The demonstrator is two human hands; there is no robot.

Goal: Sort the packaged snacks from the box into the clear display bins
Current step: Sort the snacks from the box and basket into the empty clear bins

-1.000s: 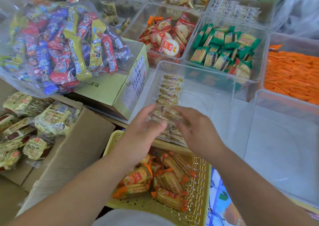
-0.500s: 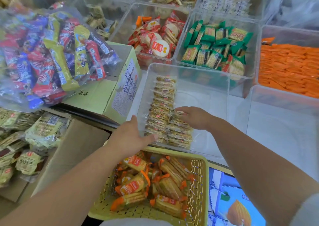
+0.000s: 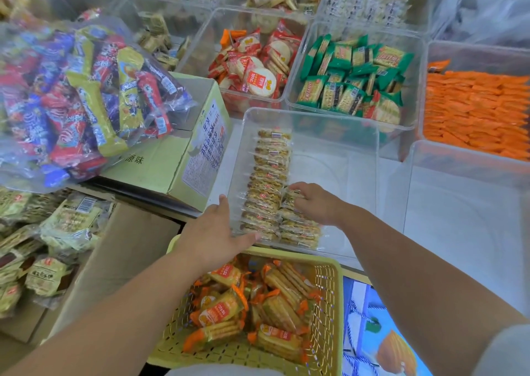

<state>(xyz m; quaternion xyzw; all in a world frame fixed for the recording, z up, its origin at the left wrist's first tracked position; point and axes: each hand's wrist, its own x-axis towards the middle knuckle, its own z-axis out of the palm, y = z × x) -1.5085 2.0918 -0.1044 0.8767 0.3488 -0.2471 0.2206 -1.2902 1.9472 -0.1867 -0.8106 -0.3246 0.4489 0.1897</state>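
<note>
A clear display bin (image 3: pixel 358 134) in front of me holds two rows of clear-wrapped biscuit packs (image 3: pixel 269 174) along its left side. My right hand (image 3: pixel 315 203) reaches into the bin and lies on the shorter right row, fingers bent down over the packs there. My left hand (image 3: pixel 215 232) rests against the bin's near left corner with its fingers spread and holds nothing. Below the hands a yellow basket (image 3: pixel 327 312) holds several orange-wrapped cracker packs (image 3: pixel 275 309).
A green carton (image 3: pixel 172 157) carries a clear bag of colourful bars (image 3: pixel 77 97). A cardboard box (image 3: pixel 120 249) at left holds pale green packs. Behind are bins of red packs (image 3: pixel 255 65), green packs (image 3: pixel 355 80) and orange sticks (image 3: pixel 476 111). Another clear bin (image 3: pixel 464 203) stands at right.
A second ago both hands held a stack of packs above the bin. My right hand has since lowered the packs into the second row, and my left hand has dropped to the bin's corner.
</note>
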